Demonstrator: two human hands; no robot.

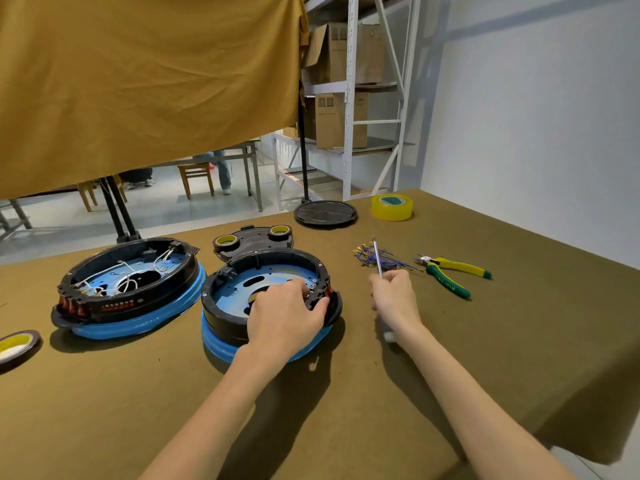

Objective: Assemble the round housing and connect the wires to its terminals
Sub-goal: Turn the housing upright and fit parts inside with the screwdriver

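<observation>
While I watch through the head camera, my left hand rests over the near right rim of the round housing at the centre of the frame, fingers curled over the black terminal block on that rim and gripping it. This housing is a black ring on a blue base, its blue inner plate bare. My right hand, just right of the housing and apart from it, is closed around a thin screwdriver whose shaft points up and away from me (the handle end below my wrist is blurred). Just beyond that hand lies a small heap of blue wires with brass terminals, and right of the heap a pair of yellow-and-green pliers lies flat on the counter.

To the left of the frame sits a second housing, same black ring and blue base, with white wires looped inside it. Behind the centre housing a black cover plate carries two small tape rolls. Farther back are a round black lid and a yellow tape roll. Another tape roll lies at the left edge. A mustard cloth hangs across the upper left, and metal shelving holding cardboard boxes stands at upper centre.
</observation>
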